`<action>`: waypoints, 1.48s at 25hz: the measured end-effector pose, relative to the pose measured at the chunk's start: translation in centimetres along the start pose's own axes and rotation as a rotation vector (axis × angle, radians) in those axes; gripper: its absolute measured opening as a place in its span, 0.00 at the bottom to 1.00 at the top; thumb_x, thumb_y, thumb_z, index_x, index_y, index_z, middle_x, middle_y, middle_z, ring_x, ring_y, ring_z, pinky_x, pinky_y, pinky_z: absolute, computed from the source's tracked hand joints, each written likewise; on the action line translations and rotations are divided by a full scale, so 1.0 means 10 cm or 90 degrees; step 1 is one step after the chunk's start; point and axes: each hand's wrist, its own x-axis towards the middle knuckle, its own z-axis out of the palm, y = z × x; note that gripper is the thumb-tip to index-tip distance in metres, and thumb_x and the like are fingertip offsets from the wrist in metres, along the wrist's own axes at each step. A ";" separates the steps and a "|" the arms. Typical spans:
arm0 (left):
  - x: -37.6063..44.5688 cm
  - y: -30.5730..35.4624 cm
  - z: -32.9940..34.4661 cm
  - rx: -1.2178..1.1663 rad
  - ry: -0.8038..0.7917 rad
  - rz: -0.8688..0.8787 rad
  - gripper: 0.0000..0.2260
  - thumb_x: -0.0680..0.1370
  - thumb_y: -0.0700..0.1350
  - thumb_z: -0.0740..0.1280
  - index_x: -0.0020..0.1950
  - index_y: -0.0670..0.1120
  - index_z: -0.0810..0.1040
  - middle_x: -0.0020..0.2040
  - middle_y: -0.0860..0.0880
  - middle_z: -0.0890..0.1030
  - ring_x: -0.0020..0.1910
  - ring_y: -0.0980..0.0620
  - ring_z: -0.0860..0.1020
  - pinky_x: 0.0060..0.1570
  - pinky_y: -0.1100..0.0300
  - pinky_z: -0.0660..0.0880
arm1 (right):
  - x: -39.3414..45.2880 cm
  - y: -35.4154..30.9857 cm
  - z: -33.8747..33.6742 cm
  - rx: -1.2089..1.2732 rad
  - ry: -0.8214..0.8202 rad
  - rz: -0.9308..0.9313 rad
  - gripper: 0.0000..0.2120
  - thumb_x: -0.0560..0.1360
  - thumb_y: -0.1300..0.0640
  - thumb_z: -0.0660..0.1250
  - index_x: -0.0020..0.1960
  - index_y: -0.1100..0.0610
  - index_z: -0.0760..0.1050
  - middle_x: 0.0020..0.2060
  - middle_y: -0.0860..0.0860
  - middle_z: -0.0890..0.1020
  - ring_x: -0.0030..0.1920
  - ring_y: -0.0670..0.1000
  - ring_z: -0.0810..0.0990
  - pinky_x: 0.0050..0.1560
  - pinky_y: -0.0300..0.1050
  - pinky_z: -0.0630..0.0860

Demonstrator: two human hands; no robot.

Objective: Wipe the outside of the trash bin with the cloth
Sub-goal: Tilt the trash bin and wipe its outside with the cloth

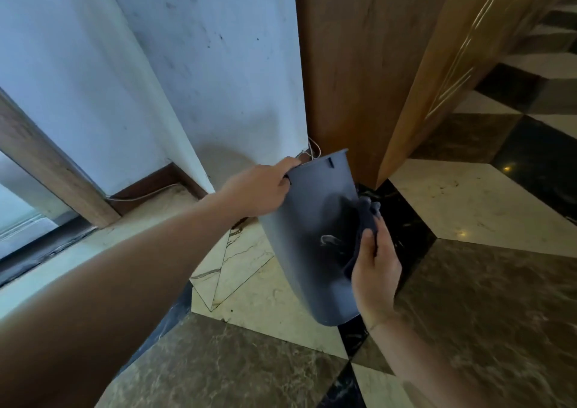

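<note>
The grey trash bin (309, 236) is held off the marble floor (487, 314), tilted so that its rim points away toward the wooden door frame (349, 64) and its base comes nearer the camera. The rim on the side of the bin toward the white wall (218, 64) is gripped by the left hand (259, 189), the fingers curled closed over the edge. On the opposite side of the bin the dark cloth (362, 229) is pressed against the outer wall by the right hand (376, 270), which is closed around the bunched fabric with the thumb laid along it.

The wiping is judged to be under way rather than finished. A darker smear and a small glossy patch are seen on the bin wall just beside the cloth, which may be dampness or shadow; which one cannot be told. The wall below the left hand looks matte and even, with no sign either way of having been wiped. The far side of the bin and its base are hidden, so those areas are taken as still to be done.

The inside of the bin is not shown, so its contents cannot be told
</note>
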 end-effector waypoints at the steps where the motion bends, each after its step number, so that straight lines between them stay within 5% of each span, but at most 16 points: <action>1: 0.04 0.06 0.06 -0.004 0.010 0.003 0.21 0.80 0.48 0.52 0.72 0.61 0.58 0.48 0.45 0.78 0.44 0.43 0.76 0.43 0.52 0.73 | -0.02 0.01 0.01 -0.004 -0.012 -0.013 0.20 0.83 0.50 0.54 0.75 0.47 0.65 0.69 0.47 0.75 0.68 0.48 0.74 0.65 0.45 0.72; 5: 0.19 0.11 0.11 0.009 0.001 -0.074 0.22 0.74 0.63 0.49 0.66 0.60 0.62 0.52 0.45 0.77 0.50 0.40 0.76 0.53 0.46 0.75 | 0.04 0.00 -0.07 -0.022 -0.040 -0.050 0.19 0.84 0.53 0.55 0.74 0.44 0.64 0.70 0.48 0.75 0.68 0.45 0.74 0.63 0.32 0.70; 9: 0.21 0.16 0.22 0.061 0.097 -0.022 0.13 0.81 0.58 0.51 0.54 0.51 0.66 0.45 0.43 0.79 0.41 0.41 0.76 0.41 0.52 0.73 | 0.05 -0.16 -0.07 -0.092 -0.037 -0.177 0.19 0.83 0.51 0.53 0.74 0.50 0.67 0.73 0.46 0.70 0.72 0.47 0.69 0.69 0.51 0.71; 14: 0.30 0.08 0.27 0.051 0.099 0.048 0.06 0.81 0.53 0.55 0.46 0.54 0.64 0.44 0.45 0.81 0.40 0.43 0.78 0.42 0.49 0.78 | -0.05 -0.38 0.37 -0.262 -0.093 -0.370 0.20 0.83 0.51 0.54 0.72 0.56 0.69 0.75 0.52 0.68 0.76 0.55 0.63 0.74 0.53 0.63; 19: 0.33 0.06 0.33 -0.034 0.133 -0.045 0.14 0.80 0.57 0.54 0.38 0.52 0.67 0.38 0.46 0.79 0.38 0.44 0.78 0.40 0.50 0.76 | -0.08 -0.20 0.58 -0.359 -0.104 -0.413 0.19 0.83 0.51 0.58 0.73 0.53 0.69 0.76 0.53 0.66 0.77 0.58 0.61 0.74 0.58 0.60; 25: 0.28 -0.18 0.27 -0.053 0.163 -0.082 0.16 0.81 0.54 0.55 0.36 0.49 0.65 0.35 0.46 0.74 0.39 0.39 0.75 0.35 0.53 0.66 | 0.01 0.34 0.23 -0.336 -0.044 -0.164 0.22 0.82 0.51 0.53 0.75 0.54 0.66 0.75 0.50 0.67 0.75 0.52 0.65 0.71 0.56 0.66; 30: 0.25 0.05 0.27 -0.050 0.167 -0.081 0.16 0.81 0.55 0.54 0.37 0.49 0.64 0.37 0.44 0.74 0.40 0.38 0.74 0.39 0.51 0.71 | -0.32 0.74 -0.04 -0.215 0.013 0.011 0.23 0.83 0.50 0.52 0.77 0.54 0.63 0.75 0.43 0.61 0.77 0.49 0.58 0.73 0.59 0.62; 37: 0.21 0.18 0.32 -0.037 0.173 -0.020 0.13 0.81 0.53 0.56 0.39 0.49 0.65 0.40 0.42 0.77 0.41 0.37 0.74 0.40 0.51 0.70 | -0.22 -0.23 0.53 -0.178 -0.137 -0.229 0.20 0.84 0.53 0.53 0.76 0.53 0.63 0.78 0.48 0.60 0.79 0.48 0.52 0.78 0.55 0.53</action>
